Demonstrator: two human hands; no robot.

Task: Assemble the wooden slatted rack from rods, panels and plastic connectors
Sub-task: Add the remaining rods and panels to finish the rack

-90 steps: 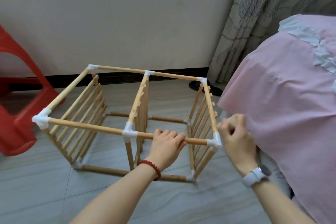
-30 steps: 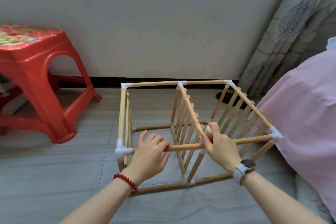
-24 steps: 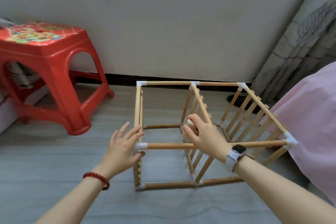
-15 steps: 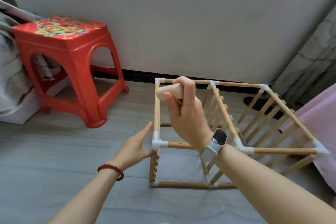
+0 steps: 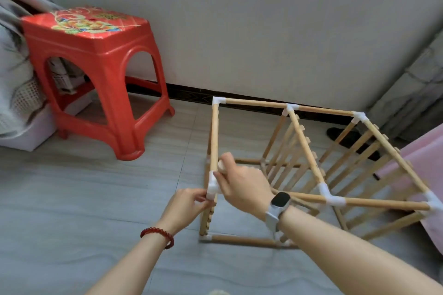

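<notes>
Head view, left to right: a red stool (image 5: 96,74) is standing by the wall. The left hand (image 5: 189,201) is pinching the rack's (image 5: 299,151) near-left white corner connector (image 5: 212,184) on the floor. The right hand (image 5: 242,187) is gripping a small wooden piece (image 5: 221,167) against that corner, likely seating the joint. Next probably calls for firm pressing. Open floor is lying left; a pink bed (image 5: 417,163) is crowding the right.

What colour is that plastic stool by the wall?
The stool is red, with a colourful printed top; the head view shows it.

soft daylight (edges warped, blurry)
</notes>
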